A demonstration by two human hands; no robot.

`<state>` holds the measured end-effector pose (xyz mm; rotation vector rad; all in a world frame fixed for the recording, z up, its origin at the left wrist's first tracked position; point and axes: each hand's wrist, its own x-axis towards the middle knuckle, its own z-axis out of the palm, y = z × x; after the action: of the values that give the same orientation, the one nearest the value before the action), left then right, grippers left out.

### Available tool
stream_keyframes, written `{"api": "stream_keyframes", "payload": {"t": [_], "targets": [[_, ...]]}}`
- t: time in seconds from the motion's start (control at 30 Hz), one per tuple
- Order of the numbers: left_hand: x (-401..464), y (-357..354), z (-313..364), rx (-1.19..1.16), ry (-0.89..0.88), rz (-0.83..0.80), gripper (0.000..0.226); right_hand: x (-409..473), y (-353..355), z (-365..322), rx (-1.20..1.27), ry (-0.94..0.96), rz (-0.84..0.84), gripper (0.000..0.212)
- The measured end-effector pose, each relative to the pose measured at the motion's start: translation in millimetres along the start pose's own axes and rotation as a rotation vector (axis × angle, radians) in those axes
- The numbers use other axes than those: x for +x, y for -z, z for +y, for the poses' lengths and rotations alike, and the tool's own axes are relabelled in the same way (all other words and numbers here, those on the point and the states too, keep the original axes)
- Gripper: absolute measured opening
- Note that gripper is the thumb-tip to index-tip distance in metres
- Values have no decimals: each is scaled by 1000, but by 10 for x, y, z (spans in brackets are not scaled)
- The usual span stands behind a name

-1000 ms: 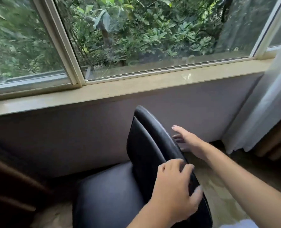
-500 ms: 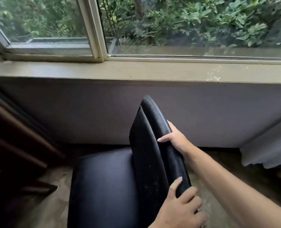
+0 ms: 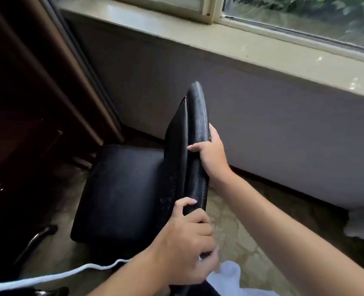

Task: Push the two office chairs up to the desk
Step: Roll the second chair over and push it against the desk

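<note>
Since the last frame, view swung left: dark wooden counter (image 3: 27, 86) now in sight, both hands clamped on the chair (image 3: 121, 189) backrest. Left hand (image 3: 189, 242) grip pinches the near edge, right hand (image 3: 213, 157) grip wraps the far edge. Chair sits just beside the counter, seat facing it. Probably heavyish, padded, slick leatherette (backrest rim is the stiff hold). No readable labels.

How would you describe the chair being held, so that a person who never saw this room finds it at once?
Start at the long window sill and look down the grey wall below it to the floor. There stands a black office chair, armless as far as shows, seat toward the dark wooden desk. The left hand and right hand grip its backrest edge.
</note>
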<state>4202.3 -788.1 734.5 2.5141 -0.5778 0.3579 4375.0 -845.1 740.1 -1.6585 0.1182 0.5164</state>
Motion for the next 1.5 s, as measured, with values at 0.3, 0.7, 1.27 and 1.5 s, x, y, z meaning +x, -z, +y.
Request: {"api": "stream_keyframes", "payload": {"t": [0.3,0.7,1.27,1.5], "targets": [[-668,514,-433,-22,215,334,48,-355,-1193,-49,-365,274,210,84],[-1169,637,-437,-167,758,381,32,-501,-1367,-52,-1091,947,-195,38],[-106,263,-315,210,1572,245,43,1255,-914,-790,-1534,1028,-491,33],[2,159,-173,250,1646,239,38,1287,-723,-658,-1487,1095,-513,38]]}}
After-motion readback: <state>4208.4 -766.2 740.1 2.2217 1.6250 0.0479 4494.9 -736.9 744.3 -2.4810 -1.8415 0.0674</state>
